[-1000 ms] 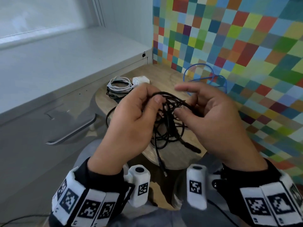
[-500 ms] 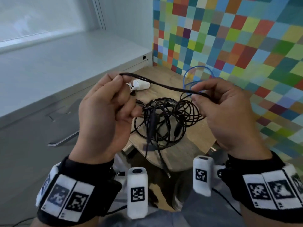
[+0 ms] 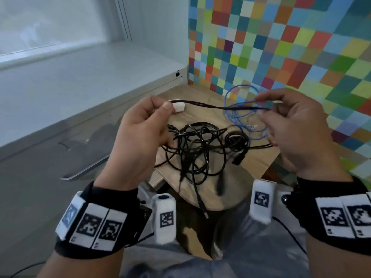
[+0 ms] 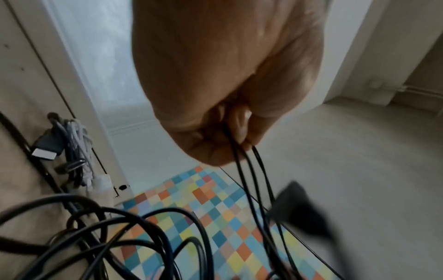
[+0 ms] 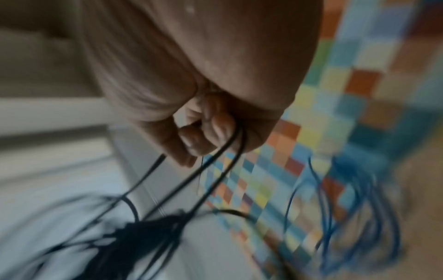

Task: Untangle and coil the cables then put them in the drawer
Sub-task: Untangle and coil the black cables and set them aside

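A tangle of black cables (image 3: 197,149) hangs between my hands above a small wooden table (image 3: 253,163). My left hand (image 3: 148,125) pinches black strands (image 4: 249,181) between thumb and fingers. My right hand (image 3: 281,119) pinches the same black cable (image 5: 215,163) at the other end, so a stretch of it (image 3: 218,106) runs taut between both hands. A loose blue cable (image 3: 239,109) lies on the table behind, near the right hand. A coiled white and grey cable bundle (image 4: 74,144) with a white plug (image 3: 178,106) lies behind the left hand.
A grey cabinet with a drawer handle (image 3: 84,173) stands at the left under a white top (image 3: 80,77). A wall of coloured squares (image 3: 281,47) rises at the right. A USB plug (image 3: 205,214) dangles past the table's front edge.
Both hands have moved apart, stretching one black strand longer between them. The tangle has dropped lower and spread out over the table.
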Available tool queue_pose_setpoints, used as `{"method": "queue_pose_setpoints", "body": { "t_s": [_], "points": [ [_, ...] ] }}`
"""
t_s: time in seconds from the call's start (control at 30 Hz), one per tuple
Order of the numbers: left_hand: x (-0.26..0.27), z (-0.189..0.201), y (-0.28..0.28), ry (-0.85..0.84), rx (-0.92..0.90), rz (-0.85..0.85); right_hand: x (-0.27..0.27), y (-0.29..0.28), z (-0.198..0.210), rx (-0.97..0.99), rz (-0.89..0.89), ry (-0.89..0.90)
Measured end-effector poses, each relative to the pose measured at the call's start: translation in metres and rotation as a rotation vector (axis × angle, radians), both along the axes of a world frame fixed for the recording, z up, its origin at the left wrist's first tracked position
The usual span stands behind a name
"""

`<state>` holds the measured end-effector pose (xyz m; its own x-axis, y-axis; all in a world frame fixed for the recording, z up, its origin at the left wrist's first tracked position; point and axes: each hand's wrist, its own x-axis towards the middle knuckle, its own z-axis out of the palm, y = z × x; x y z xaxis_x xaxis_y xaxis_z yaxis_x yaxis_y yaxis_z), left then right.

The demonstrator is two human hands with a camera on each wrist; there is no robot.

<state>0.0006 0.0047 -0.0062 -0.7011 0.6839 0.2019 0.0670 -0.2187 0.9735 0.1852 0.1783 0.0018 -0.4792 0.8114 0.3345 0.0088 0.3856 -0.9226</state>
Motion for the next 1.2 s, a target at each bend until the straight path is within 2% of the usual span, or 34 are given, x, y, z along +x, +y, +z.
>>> {"method": "queue_pose_setpoints", "body": {
  "t_s": [0.07, 0.17, 0.27, 0.33, 0.37, 0.43, 0.5, 0.57, 0.6, 0.7, 0.77, 0.87, 0.93, 1.0, 1.1, 1.2],
  "points": [
    [-0.005, -0.001, -0.002, -0.005, 0.014, 0.031, 0.004, 0.004, -0.002, 0.217, -0.092, -0.17],
    [-0.01, -0.004, -0.004, 0.204, -0.047, 0.092, 0.007, 0.01, -0.004, 0.221, -0.128, -0.128],
    [-0.01, -0.007, -0.004, 0.463, -0.163, 0.195, 0.006, 0.01, -0.001, -0.069, -0.007, -0.006],
    [-0.012, -0.007, -0.004, 0.528, -0.228, 0.235, 0.005, 0.007, 0.003, -0.278, 0.135, 0.044],
    [-0.014, -0.008, -0.005, 0.532, -0.241, 0.257, 0.006, 0.006, 0.004, -0.31, 0.186, 0.043],
    [-0.016, -0.008, -0.007, 0.483, -0.201, 0.312, 0.006, 0.005, 0.006, -0.203, 0.18, -0.008],
    [-0.019, -0.008, -0.008, 0.395, -0.103, 0.373, 0.005, 0.006, 0.005, 0.07, 0.065, -0.157],
    [-0.018, -0.005, -0.009, 0.317, -0.032, 0.397, 0.001, 0.007, 0.003, 0.185, -0.017, -0.186],
    [-0.018, -0.004, -0.01, 0.305, -0.036, 0.386, -0.001, 0.007, 0.003, 0.131, -0.017, -0.134],
    [-0.015, -0.003, -0.014, 0.407, -0.181, 0.283, -0.002, -0.004, 0.01, -0.303, 0.141, 0.102],
    [-0.008, -0.002, -0.018, 0.476, -0.29, 0.162, 0.0, -0.012, 0.016, -0.369, 0.227, 0.114],
    [0.002, 0.003, -0.019, 0.512, -0.494, -0.091, -0.004, -0.019, 0.019, -0.248, 0.269, 0.077],
    [0.008, 0.005, -0.018, 0.654, -0.742, -0.252, -0.005, -0.019, 0.021, -0.175, 0.235, 0.075],
    [0.006, 0.003, -0.016, 0.762, -0.877, -0.256, 0.001, -0.012, 0.029, -0.016, 0.125, 0.029],
    [-0.019, -0.003, -0.025, 0.73, -0.833, -0.04, 0.022, 0.01, 0.036, 0.397, -0.128, -0.202],
    [-0.038, -0.005, -0.032, 0.481, -0.448, 0.19, 0.032, 0.019, 0.036, 0.475, -0.167, -0.34]
  ]
}}
